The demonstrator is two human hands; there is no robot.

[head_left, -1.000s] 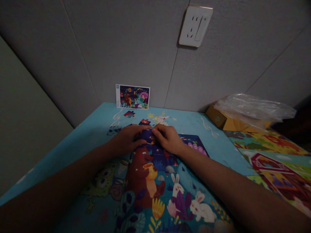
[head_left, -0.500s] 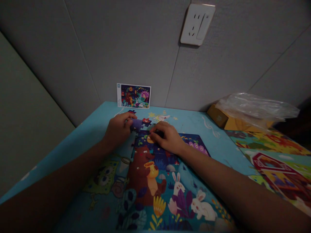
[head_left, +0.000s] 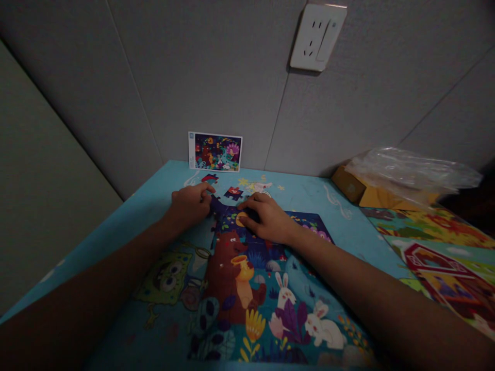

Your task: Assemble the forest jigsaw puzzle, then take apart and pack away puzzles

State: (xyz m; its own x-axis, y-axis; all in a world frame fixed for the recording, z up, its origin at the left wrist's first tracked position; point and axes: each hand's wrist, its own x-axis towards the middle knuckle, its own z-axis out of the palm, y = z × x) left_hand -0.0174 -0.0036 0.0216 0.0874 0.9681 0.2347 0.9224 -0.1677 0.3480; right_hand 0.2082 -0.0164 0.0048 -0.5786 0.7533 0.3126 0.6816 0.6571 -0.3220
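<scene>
Puzzle (head_left: 266, 293) is lying nearest me on the blue tablecloth (head_left: 96, 232), its rabbits and flowers sitting closest and its bear rising towards my hands. Just past the bear, my right hand (head_left: 263, 216) is resting on the upper edge, fingers curling loosely with thumb and forefinger tips on the surface; I cannot tell whether they are pinching anything. That hand is staying where it was half a second ago. My left hand (head_left: 191, 203) is what is changing: it is closing thumb and finger on the near side of a dark blue piece (head_left: 218, 206), which is sitting lower and flatter than the tilted, pale-shining thing I was lifting a moment ago. Now the piece is meeting the puzzle's upper left corner, so I am judging that I am lining it up there; whether its tabs are interlocking I cannot tell. Beyond, a red-and-blue piece (head_left: 234, 193) and another loose piece (head_left: 210, 178) are lying apart from the rest. Farther still, a picture card (head_left: 216, 152) is leaning against the wall (head_left: 216, 77).
</scene>
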